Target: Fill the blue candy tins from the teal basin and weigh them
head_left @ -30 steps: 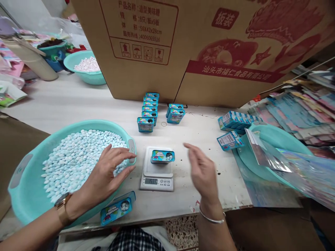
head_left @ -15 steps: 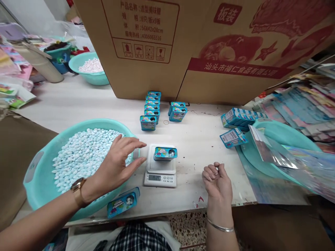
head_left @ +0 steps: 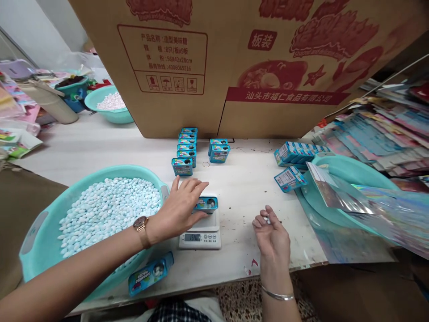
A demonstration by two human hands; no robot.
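Note:
My left hand [head_left: 179, 208] is spread around a small blue candy tin [head_left: 210, 204] that stands on the pan of a white digital scale [head_left: 204, 241]. Its thumb is in front of the tin and its fingers are behind; whether they touch it I cannot tell. My right hand [head_left: 273, 237] is palm up with curled fingers, holding a small pale candy [head_left: 267, 220] by the fingertips and thumb. To the left, a turquoise basin [head_left: 28, 255] holds many pale blue candies [head_left: 110, 214]. A blue tin lid [head_left: 150, 273] lies against its near side.
Upright blue tins [head_left: 182, 166] form a row, with two more tins [head_left: 219, 153] beside them, before a large cardboard box [head_left: 174, 112]. At right are packed tins [head_left: 298, 152], a lying tin [head_left: 290, 179] and a turquoise basin [head_left: 362, 170] under plastic sheets. Another basin [head_left: 117, 117] holds pinkish candies.
My left hand has moved right, from beside the scale to around the tin on it. The right hand remains curled around the candy. The camera view has shifted slightly.

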